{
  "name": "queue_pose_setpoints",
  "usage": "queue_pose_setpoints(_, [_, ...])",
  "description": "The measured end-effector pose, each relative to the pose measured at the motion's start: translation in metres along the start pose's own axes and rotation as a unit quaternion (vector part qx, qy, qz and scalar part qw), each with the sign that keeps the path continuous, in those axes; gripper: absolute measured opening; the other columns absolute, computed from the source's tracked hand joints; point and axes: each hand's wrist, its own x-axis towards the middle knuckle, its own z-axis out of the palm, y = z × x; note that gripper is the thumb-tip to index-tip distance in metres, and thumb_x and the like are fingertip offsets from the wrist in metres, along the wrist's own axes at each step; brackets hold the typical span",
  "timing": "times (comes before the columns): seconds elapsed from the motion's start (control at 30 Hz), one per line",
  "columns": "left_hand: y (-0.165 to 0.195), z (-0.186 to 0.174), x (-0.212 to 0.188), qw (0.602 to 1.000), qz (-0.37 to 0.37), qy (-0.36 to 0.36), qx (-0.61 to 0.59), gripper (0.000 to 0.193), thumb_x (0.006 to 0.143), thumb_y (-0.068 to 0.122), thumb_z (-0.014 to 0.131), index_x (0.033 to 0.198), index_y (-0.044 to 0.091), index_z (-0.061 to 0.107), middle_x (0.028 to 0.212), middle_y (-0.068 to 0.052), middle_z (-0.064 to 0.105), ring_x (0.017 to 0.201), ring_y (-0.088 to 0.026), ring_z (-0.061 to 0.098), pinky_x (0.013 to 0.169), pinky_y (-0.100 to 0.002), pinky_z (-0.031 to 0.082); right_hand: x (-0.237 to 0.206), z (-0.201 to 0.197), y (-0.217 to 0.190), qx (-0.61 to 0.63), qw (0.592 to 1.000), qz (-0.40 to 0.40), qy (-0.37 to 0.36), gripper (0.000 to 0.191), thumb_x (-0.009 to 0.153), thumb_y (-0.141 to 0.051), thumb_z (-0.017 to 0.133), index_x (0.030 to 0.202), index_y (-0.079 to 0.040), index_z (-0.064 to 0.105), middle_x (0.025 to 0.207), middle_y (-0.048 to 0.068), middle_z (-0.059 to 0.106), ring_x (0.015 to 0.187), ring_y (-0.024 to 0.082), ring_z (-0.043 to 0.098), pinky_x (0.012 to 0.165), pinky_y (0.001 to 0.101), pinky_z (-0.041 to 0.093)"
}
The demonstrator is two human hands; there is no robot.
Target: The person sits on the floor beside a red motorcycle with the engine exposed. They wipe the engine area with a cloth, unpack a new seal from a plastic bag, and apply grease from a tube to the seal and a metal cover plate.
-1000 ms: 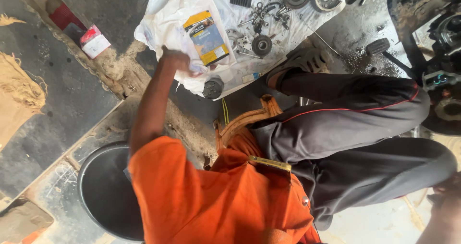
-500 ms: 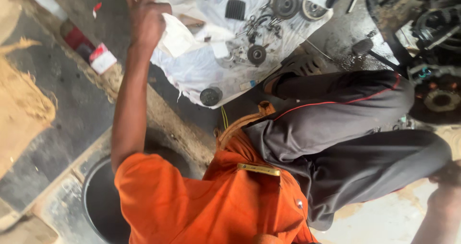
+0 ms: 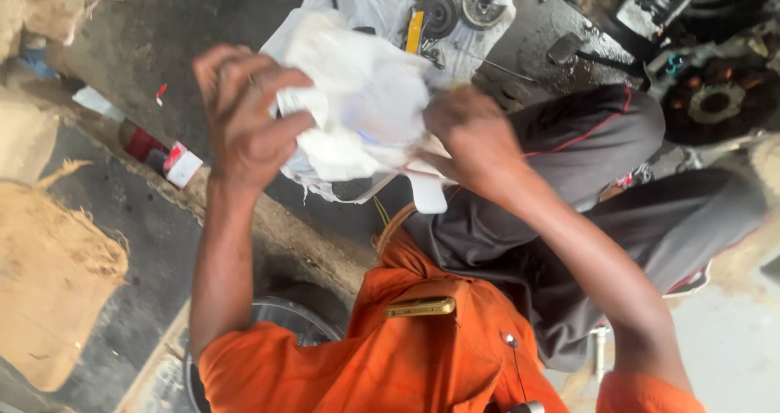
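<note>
Raised now, both left hand (image 3: 244,112) and right hand (image 3: 471,141) grip white bag (image 3: 357,96).

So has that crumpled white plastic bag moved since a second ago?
Yes. The crumpled white plastic bag was on the white ground sheet; now both hands hold it raised above.

A white cloth (image 3: 382,10) is being spread on the dark ground with round metal parts on it, a black pulley wheel (image 3: 439,8) and a silver disc (image 3: 481,13) lying near a yellow strip (image 3: 414,31). A red-and-white small box (image 3: 180,165) is lying by the concrete ledge (image 3: 301,242), with a tan sack (image 3: 49,275) spread well apart at the left. A greasy engine part (image 3: 715,100) is sitting at the upper right, and a metal basin (image 3: 280,319) is partly showing below.
</note>
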Motion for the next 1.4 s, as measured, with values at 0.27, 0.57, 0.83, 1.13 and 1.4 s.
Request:
queue_pose_setpoints(0.27, [0.041,-0.004,-0.025,0.986,0.021,-0.132,-0.101,0.018,0.087,0.016,0.088,0.076,0.018,0.074,0.116,0.005,0.074,0.116,-0.019,0.056,0.107,-0.043,0.040,-0.072,-0.013,0.069,0.167,0.931,0.197,0.259,0.013,0.111,-0.003,0.064,0.101,0.004,0.063,0.092,0.015,0.054,0.076,0.027,0.051,0.068,0.0359,0.039])
queue_pose_setpoints(0.57, [0.081,-0.026,-0.012,0.957,0.113,-0.262,-0.045,0.015,0.088,0.016,0.081,0.078,0.013,0.071,0.130,-0.001,0.067,0.119,-0.018,0.056,0.104,-0.045,0.044,-0.124,-0.021,0.050,0.051,0.918,0.066,0.387,0.027,0.114,-0.017,0.063,0.101,0.006,0.060,0.094,0.016,0.058,0.081,0.026,0.055,0.069,0.0354,0.039])
queue_pose_setpoints(0.83, [0.073,-0.008,0.035,0.944,0.039,-0.322,-0.062,0.021,0.076,0.018,0.063,0.087,0.008,0.077,0.107,-0.010,0.077,0.110,-0.021,0.062,0.100,-0.047,0.040,-0.111,-0.007,0.050,0.008,0.920,0.111,0.376,0.029,0.116,-0.019,0.066,0.103,0.006,0.061,0.088,0.015,0.058,0.079,0.026,0.057,0.069,0.0353,0.042])
queue_pose_setpoints(1.13, [0.157,0.062,-0.002,0.930,-0.087,-0.358,0.010,0.029,0.101,0.011,0.058,0.124,-0.004,0.068,0.094,-0.015,0.072,0.060,-0.007,0.056,0.048,-0.017,0.037,-0.124,0.003,0.032,-0.001,0.924,0.120,0.362,0.023,0.114,-0.013,0.069,0.105,0.007,0.063,0.091,0.018,0.061,0.081,0.028,0.060,0.070,0.0352,0.046])
queue_pose_setpoints(1.4, [0.137,0.148,-0.053,0.933,-0.152,-0.326,-0.022,0.030,0.091,0.002,0.061,0.120,-0.003,0.064,0.091,-0.016,0.072,0.079,-0.026,0.072,0.075,-0.047,0.055,-0.127,0.020,0.031,0.030,0.927,0.132,0.349,0.020,0.113,-0.010,0.069,0.102,0.006,0.062,0.089,0.016,0.061,0.080,0.027,0.060,0.069,0.0343,0.046])
